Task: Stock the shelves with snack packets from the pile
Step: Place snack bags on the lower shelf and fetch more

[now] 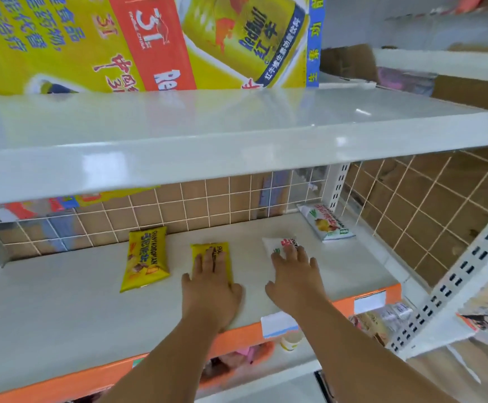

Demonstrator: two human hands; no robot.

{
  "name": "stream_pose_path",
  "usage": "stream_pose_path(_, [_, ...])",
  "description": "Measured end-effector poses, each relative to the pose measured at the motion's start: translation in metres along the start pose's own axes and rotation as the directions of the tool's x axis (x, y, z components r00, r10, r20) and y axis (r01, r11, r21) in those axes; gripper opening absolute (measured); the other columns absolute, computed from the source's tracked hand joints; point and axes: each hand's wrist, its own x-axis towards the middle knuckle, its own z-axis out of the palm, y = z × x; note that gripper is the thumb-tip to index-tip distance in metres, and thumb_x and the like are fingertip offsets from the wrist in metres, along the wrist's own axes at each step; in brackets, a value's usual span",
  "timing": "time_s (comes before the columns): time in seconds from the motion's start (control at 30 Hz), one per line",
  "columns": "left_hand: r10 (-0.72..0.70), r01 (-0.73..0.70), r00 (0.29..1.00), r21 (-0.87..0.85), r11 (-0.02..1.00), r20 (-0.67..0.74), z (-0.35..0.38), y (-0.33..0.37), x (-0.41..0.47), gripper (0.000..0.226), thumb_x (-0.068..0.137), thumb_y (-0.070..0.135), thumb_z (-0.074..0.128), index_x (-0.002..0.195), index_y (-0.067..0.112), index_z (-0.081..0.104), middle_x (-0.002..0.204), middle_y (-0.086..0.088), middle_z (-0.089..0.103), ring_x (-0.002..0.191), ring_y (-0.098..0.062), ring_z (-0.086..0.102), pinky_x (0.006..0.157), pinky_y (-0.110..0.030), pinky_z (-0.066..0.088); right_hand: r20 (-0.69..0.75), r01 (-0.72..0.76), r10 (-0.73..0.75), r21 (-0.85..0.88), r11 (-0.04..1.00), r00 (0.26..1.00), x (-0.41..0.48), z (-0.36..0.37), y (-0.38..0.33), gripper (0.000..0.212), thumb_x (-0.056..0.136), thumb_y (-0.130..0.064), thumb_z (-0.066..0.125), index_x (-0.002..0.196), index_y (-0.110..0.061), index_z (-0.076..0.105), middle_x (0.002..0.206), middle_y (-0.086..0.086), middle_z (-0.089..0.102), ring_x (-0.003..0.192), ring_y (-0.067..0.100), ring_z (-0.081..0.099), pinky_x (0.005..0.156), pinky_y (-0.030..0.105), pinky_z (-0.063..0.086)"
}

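**Q:** White shelf [62, 301]: what lies behind its orange front strip [245, 334]?

**A:** Four snack packets, all flat. The loose yellow packet [144, 260] lies behind the strip's left part. The loose white packet [325, 222] lies farthest back from the strip, near the wire mesh [208, 199].

**Q:** Hand state?

**A:** The left hand [210, 289] presses the second yellow packet [200, 248], fingers straight and close together. The right hand [295, 274] rests on the second white packet [270, 242], fingers straight and spread. Both packets are largely covered and their print is unreadable. Goods below the strip are blurred and cut off.
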Motion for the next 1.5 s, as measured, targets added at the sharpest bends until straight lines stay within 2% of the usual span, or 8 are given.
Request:
stream_pose_path(0.1, [-0.058, 0.057, 0.997, -0.016, 0.998, -0.046, 0.008, 0.006, 0.004, 0.085, 0.090, 0.059, 0.035, 0.163, 0.025, 0.007, 0.171, -0.002, 0.000, 0.157, -0.027, 0.001, 0.115, -0.045, 0.031, 0.011, 0.026, -0.026, 0.024, 0.999, 1.000, 0.016, 0.007, 0.018, 0.073, 0.093, -0.051, 0.043, 0.157, -0.027, 0.019, 0.168, 0.005, -0.005, 0.154, 0.035, 0.000, 0.121, 0.051, 0.017])
stream_pose_path(0.27, [-0.101, 0.099, 0.990, -0.027, 0.995, -0.096, 0.014, 0.007, 0.013, 0.085, 0.086, 0.059, 0.034, 0.162, 0.027, 0.016, 0.171, -0.001, 0.010, 0.157, -0.025, 0.007, 0.115, -0.042, 0.032, -0.039, 0.069, -0.068, 0.014, 0.998, 0.997, 0.037, 0.014, 0.033, 0.075, 0.093, -0.057, 0.038, 0.158, -0.028, 0.016, 0.168, 0.004, -0.008, 0.153, 0.035, -0.003, 0.120, 0.049, 0.017])
stream_pose_path(0.4, [-0.134, 0.132, 0.983, -0.019, 0.991, -0.123, 0.013, 0.009, 0.023, 0.084, 0.083, 0.058, 0.038, 0.160, 0.027, 0.025, 0.169, 0.000, 0.017, 0.155, -0.024, 0.014, 0.112, -0.046, 0.036, -0.048, 0.091, -0.090, 0.026, 0.996, 0.995, 0.054, 0.013, 0.037, 0.077, 0.094, -0.058, 0.038, 0.160, -0.028, 0.013, 0.169, 0.002, -0.011, 0.154, 0.033, -0.005, 0.122, 0.049, 0.015])
stream_pose_path(0.7, [-0.155, 0.158, 0.983, 0.028, 0.987, -0.094, 0.012, 0.001, 0.047, 0.081, 0.089, 0.056, 0.032, 0.162, 0.026, 0.015, 0.170, 0.000, 0.011, 0.156, -0.025, 0.008, 0.119, -0.046, 0.027, -0.053, 0.097, -0.096, 0.025, 0.995, 0.994, 0.078, 0.012, 0.039, 0.076, 0.094, -0.060, 0.038, 0.160, -0.028, 0.013, 0.169, 0.002, -0.006, 0.154, 0.032, -0.001, 0.123, 0.049, 0.016])
stream_pose_path(1.03, [-0.193, 0.196, 0.975, 0.020, 0.980, -0.108, 0.012, -0.012, 0.063, 0.077, 0.091, 0.053, 0.037, 0.161, 0.025, 0.018, 0.170, -0.002, 0.014, 0.156, -0.027, 0.011, 0.116, -0.047, 0.031, -0.034, 0.127, -0.127, 0.005, 0.992, 0.991, 0.098, 0.009, 0.047, 0.078, 0.092, -0.064, 0.040, 0.159, -0.030, 0.017, 0.169, 0.002, -0.003, 0.154, 0.031, 0.004, 0.121, 0.048, 0.021])
stream_pose_path(1.3, [-0.165, 0.169, 0.984, 0.055, 0.984, -0.063, 0.006, -0.021, 0.072, 0.075, 0.097, 0.050, 0.036, 0.163, 0.024, 0.011, 0.171, -0.001, 0.007, 0.157, -0.026, 0.006, 0.119, -0.046, 0.026, -0.035, 0.118, -0.118, -0.002, 0.993, 0.992, 0.100, 0.010, 0.045, 0.079, 0.091, -0.064, 0.041, 0.159, -0.030, 0.017, 0.169, 0.003, -0.001, 0.154, 0.030, 0.004, 0.121, 0.049, 0.022])
stream_pose_path(1.5, [-0.172, 0.174, 0.984, 0.049, 0.984, -0.052, 0.006, -0.024, 0.080, 0.074, 0.097, 0.052, 0.033, 0.162, 0.027, 0.009, 0.171, 0.000, 0.006, 0.157, -0.025, 0.005, 0.118, -0.048, 0.029, -0.027, 0.116, -0.117, -0.003, 0.993, 0.993, 0.104, 0.009, 0.042, 0.079, 0.091, -0.064, 0.042, 0.159, -0.031, 0.017, 0.169, 0.002, 0.000, 0.154, 0.030, 0.005, 0.121, 0.049, 0.022])
